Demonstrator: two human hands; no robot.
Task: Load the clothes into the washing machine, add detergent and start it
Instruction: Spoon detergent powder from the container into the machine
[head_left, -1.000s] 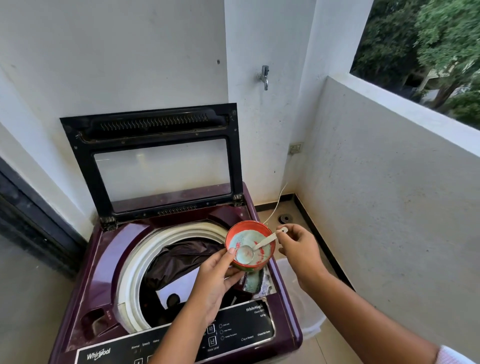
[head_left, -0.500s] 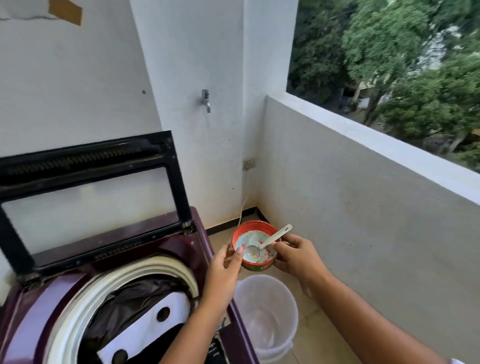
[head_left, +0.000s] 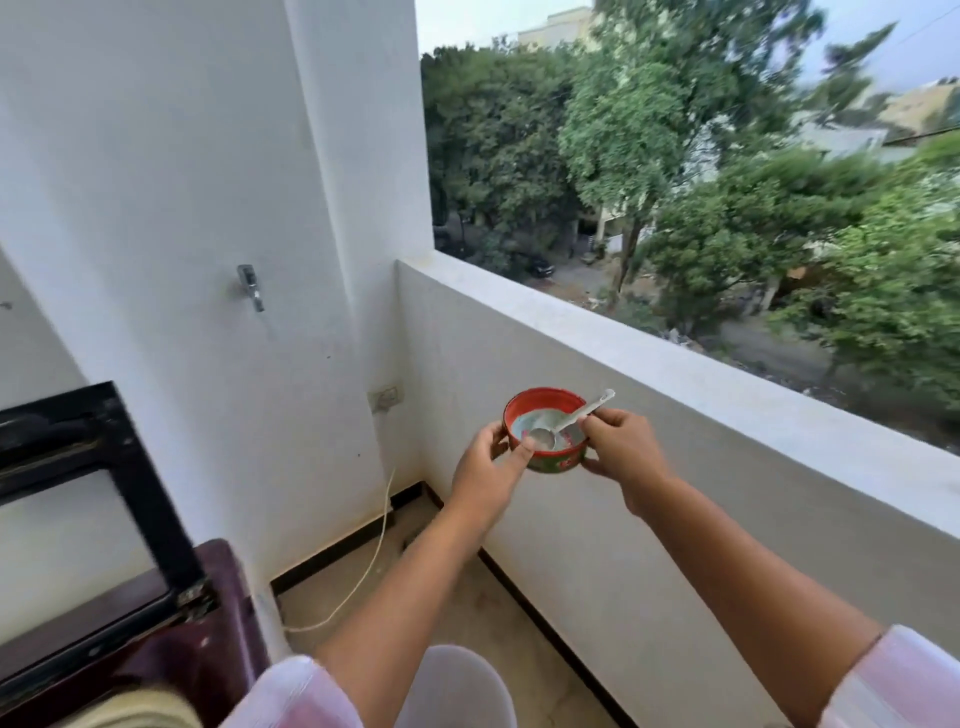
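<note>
Balcony parapet (head_left: 675, 374); left hand (head_left: 488, 467) fingers grasp red bowl (head_left: 550, 462), right hand (head_left: 623, 452) fingers clamp spoon (head_left: 576, 415) against rim.

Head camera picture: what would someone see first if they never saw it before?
The red bowl in the middle, held by both hands, left hand and right hand, with a white spoon resting in it. Big green trees fill the top right, beyond the white balcony wall. The washing machine's raised black lid sits at the left edge.
</note>
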